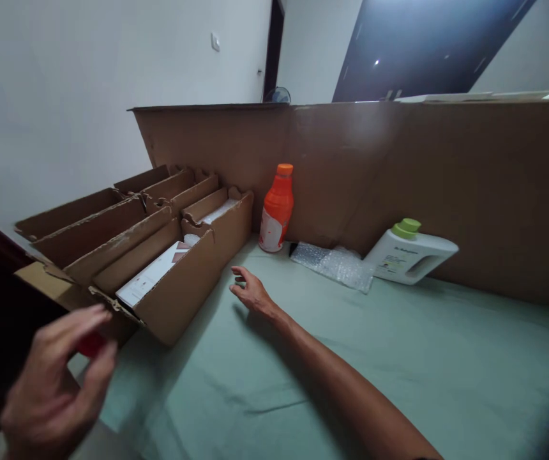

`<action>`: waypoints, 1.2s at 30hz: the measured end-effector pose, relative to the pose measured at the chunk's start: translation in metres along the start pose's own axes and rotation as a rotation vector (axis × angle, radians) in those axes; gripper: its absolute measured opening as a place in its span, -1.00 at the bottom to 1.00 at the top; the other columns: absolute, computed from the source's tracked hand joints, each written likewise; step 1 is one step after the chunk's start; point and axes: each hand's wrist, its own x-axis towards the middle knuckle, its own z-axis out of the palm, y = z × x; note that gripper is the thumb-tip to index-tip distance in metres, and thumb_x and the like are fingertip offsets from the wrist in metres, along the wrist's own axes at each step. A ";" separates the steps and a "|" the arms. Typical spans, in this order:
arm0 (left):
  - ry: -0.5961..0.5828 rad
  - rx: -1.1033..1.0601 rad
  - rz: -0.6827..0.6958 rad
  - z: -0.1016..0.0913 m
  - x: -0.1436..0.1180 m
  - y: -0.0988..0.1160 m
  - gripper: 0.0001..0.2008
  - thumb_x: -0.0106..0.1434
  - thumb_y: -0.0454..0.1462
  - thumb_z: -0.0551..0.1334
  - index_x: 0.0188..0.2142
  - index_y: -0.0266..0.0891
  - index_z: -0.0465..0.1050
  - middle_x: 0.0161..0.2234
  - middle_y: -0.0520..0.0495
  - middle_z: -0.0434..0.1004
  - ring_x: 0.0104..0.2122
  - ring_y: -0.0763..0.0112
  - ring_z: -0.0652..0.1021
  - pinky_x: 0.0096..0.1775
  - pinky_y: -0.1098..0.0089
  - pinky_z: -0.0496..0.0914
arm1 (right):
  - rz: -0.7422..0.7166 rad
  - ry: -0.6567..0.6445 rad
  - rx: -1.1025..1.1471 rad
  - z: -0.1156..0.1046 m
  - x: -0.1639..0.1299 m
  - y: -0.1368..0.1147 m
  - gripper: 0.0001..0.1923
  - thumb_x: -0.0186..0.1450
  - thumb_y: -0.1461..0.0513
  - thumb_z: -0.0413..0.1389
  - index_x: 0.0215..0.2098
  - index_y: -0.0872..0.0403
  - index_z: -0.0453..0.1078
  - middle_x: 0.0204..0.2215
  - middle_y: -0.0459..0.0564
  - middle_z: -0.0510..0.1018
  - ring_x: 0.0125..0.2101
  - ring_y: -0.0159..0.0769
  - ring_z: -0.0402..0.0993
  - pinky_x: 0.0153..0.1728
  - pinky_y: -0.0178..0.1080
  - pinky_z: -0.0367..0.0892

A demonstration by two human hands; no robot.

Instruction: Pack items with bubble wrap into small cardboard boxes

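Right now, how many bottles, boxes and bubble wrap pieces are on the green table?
Bottles: 2, the orange bottle standing and the white bottle lying on its side.
Cardboard boxes: 1, the divided box beside the right hand.
Bubble wrap pieces: 1, the bubble wrap.
Total: 4
The left hand holds something small and red, too blurred to count.

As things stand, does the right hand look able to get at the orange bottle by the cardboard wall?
Probably yes. The right hand lies open on the green cloth, stretched toward the orange bottle. Only bare cloth shows between them; the cardboard box stands to one side and the bubble wrap to the other.
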 end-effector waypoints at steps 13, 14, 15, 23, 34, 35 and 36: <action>-0.618 0.651 0.221 0.108 0.205 0.037 -0.61 0.11 0.00 0.17 -0.27 -0.16 0.61 -0.20 -0.30 0.66 -0.13 -0.17 0.61 -0.28 0.23 0.40 | 0.001 0.122 0.090 -0.005 -0.041 0.016 -0.77 0.19 0.27 0.09 -0.23 0.08 0.54 -0.34 -0.04 0.63 -0.32 -0.28 0.51 -0.20 -0.23 0.43; -0.603 0.635 0.210 0.114 0.204 0.034 -0.61 0.12 -0.02 0.16 -0.22 -0.16 0.62 -0.18 -0.30 0.66 -0.12 -0.17 0.60 -0.29 0.23 0.39 | 0.004 0.122 0.099 -0.005 -0.041 0.015 -0.78 0.19 0.27 0.09 -0.24 0.08 0.55 -0.34 -0.04 0.63 -0.32 -0.28 0.51 -0.20 -0.23 0.42; -0.589 0.624 0.205 0.117 0.203 0.033 -0.60 0.12 -0.03 0.15 -0.19 -0.15 0.62 -0.17 -0.29 0.66 -0.11 -0.15 0.60 -0.30 0.24 0.38 | 0.006 0.122 0.105 -0.005 -0.042 0.015 -0.78 0.18 0.26 0.09 -0.25 0.08 0.55 -0.35 -0.04 0.63 -0.33 -0.28 0.51 -0.21 -0.24 0.42; -0.371 0.469 0.200 0.058 0.182 0.074 -0.66 0.18 -0.09 0.12 -0.29 -0.26 0.55 -0.40 -0.05 0.58 -0.39 0.30 0.51 -0.43 0.44 0.26 | 0.012 0.169 0.166 -0.017 -0.043 0.008 -0.71 0.19 0.22 0.11 -0.14 0.09 0.53 -0.35 -0.01 0.63 -0.31 -0.24 0.53 -0.25 -0.21 0.43; -0.527 -0.224 0.487 0.067 0.146 0.162 -0.64 0.13 0.02 0.30 -0.26 -0.21 0.56 -0.44 -0.01 0.56 -0.47 0.39 0.49 -0.46 0.44 0.33 | -0.340 0.129 0.165 -0.095 -0.028 -0.137 -0.36 0.20 0.00 0.27 0.17 0.09 0.37 0.02 0.08 0.58 -0.03 -0.13 0.53 0.05 -0.09 0.42; -0.550 -0.241 0.477 0.079 0.162 0.164 -0.58 0.13 0.03 0.30 -0.17 -0.22 0.55 -0.39 -0.04 0.58 -0.44 0.36 0.52 -0.42 0.43 0.36 | -0.294 0.178 0.150 -0.112 -0.025 -0.129 -0.40 0.22 0.00 0.25 0.12 0.14 0.40 -0.02 0.12 0.59 -0.07 -0.12 0.54 0.03 -0.08 0.42; -0.541 -0.229 0.455 0.092 0.181 0.164 -0.53 0.13 0.03 0.29 -0.10 -0.23 0.53 -0.34 -0.06 0.60 -0.39 0.32 0.54 -0.38 0.41 0.38 | -0.255 0.234 0.123 -0.132 -0.023 -0.116 -0.37 0.20 -0.01 0.26 0.11 0.18 0.39 -0.02 0.17 0.59 -0.05 -0.08 0.53 0.05 -0.04 0.40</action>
